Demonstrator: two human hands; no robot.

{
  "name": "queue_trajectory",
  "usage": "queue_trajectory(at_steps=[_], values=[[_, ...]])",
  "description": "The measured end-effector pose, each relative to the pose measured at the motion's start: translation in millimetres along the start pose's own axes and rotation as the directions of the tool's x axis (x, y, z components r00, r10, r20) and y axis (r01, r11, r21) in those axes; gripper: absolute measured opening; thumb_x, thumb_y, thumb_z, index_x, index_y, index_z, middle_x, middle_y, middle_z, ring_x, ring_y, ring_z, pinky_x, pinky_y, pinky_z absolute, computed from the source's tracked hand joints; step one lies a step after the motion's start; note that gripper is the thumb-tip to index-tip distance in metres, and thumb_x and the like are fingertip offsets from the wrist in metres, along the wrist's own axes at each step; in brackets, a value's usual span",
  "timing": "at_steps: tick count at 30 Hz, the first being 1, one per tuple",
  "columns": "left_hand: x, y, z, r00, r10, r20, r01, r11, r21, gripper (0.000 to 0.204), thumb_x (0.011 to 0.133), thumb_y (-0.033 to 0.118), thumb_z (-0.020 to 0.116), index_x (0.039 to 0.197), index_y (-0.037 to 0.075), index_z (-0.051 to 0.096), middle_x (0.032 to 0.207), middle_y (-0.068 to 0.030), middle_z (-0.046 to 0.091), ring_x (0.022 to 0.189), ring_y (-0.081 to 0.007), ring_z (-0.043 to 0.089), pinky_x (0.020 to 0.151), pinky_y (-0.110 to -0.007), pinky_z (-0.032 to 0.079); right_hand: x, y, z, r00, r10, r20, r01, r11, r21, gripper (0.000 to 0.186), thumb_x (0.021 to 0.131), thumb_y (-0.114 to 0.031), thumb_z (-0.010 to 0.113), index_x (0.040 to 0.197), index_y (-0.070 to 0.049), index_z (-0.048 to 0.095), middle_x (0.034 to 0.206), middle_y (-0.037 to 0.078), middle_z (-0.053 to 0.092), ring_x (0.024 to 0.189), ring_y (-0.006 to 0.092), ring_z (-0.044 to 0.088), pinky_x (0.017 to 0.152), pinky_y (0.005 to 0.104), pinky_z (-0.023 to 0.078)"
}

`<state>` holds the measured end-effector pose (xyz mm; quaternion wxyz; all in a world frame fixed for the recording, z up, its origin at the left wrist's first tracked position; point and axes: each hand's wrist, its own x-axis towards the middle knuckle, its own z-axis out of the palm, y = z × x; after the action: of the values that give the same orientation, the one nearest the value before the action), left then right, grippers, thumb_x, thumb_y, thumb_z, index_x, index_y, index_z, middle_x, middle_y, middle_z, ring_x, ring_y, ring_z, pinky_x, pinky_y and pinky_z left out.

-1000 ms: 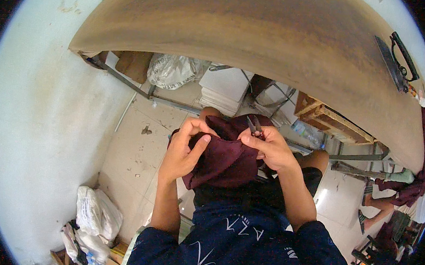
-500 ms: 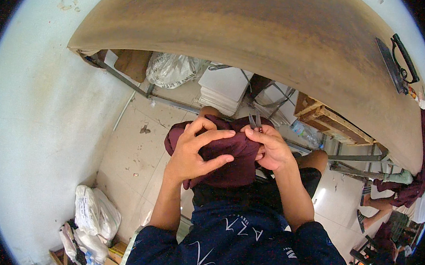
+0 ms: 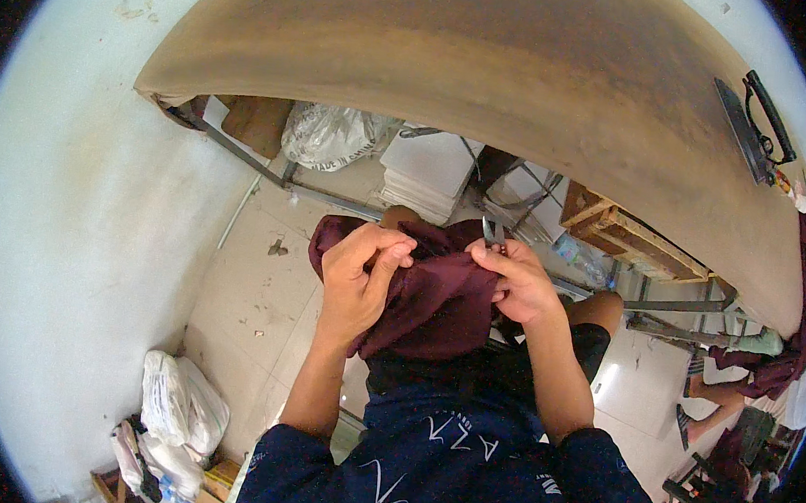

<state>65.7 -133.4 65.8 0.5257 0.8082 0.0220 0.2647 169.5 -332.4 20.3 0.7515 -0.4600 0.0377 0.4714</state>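
Note:
A maroon cloth garment [image 3: 436, 310] lies bunched over my lap. My right hand [image 3: 524, 281] grips its upper edge between thumb and fingers. The same hand holds small metal thread snips [image 3: 491, 232], their blades pointing up past the fingers. My left hand [image 3: 359, 276] is closed in a pinch above the left part of the cloth. What sits between its fingertips, perhaps a thread or a bit of fabric, is too small to make out.
Ahead stands a brown cloth-covered table [image 3: 454, 59] with an iron [image 3: 757, 127] at its right. Stacked white sheets [image 3: 425, 174], a plastic bag [image 3: 336, 135] and a wooden crate [image 3: 637, 240] are underneath. White bags [image 3: 182, 404] lie lower left. Another person's leg [image 3: 714, 413] shows at right.
My left hand's spread thumb and fingers have come together into a pinch. The snips' blades have turned slightly in my right hand, which still holds the cloth.

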Motion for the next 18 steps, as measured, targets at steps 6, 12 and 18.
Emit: queue_trajectory(at_steps=[6,12,18], values=[[-0.3,1.8,3.7,0.995,-0.082,-0.05,0.082,0.997,0.002,0.009,0.092,0.008,0.062,0.092,-0.001,0.064,0.081,-0.0088,0.065,0.066,-0.0176,0.06,0.062,-0.028,0.047,-13.6,2.3,27.1,0.636,-0.769,0.065,0.503,0.349,-0.791,0.032,0.09,-0.022,0.066,0.118,-0.007,0.063,0.096,0.002,0.054,0.068,0.0064,0.042,0.056,0.0226,0.036],[-0.3,-1.1,5.5,0.998,0.02,-0.062,-0.017,0.999,0.05,0.01,0.093,0.011,0.062,0.09,0.001,0.064,0.078,-0.0065,0.062,0.064,-0.0155,0.054,0.059,-0.026,0.042,-52.8,-11.0,65.1,0.638,-0.662,0.395,0.551,0.034,-0.834,0.029,0.085,-0.012,0.071,0.114,-0.008,0.07,0.095,0.008,0.053,0.074,0.0175,0.055,0.063,0.0279,0.046],[0.8,6.5,5.5,0.998,0.03,-0.063,-0.029,0.999,0.021,0.009,0.09,0.009,0.065,0.09,0.0,0.065,0.078,-0.0089,0.065,0.067,-0.0185,0.059,0.062,-0.028,0.046,-46.6,-8.3,76.4,0.561,-0.743,0.365,0.535,-0.011,-0.845,0.023,0.078,-0.009,0.077,0.1,-0.006,0.073,0.086,0.006,0.057,0.065,0.0171,0.057,0.056,0.0277,0.046]])
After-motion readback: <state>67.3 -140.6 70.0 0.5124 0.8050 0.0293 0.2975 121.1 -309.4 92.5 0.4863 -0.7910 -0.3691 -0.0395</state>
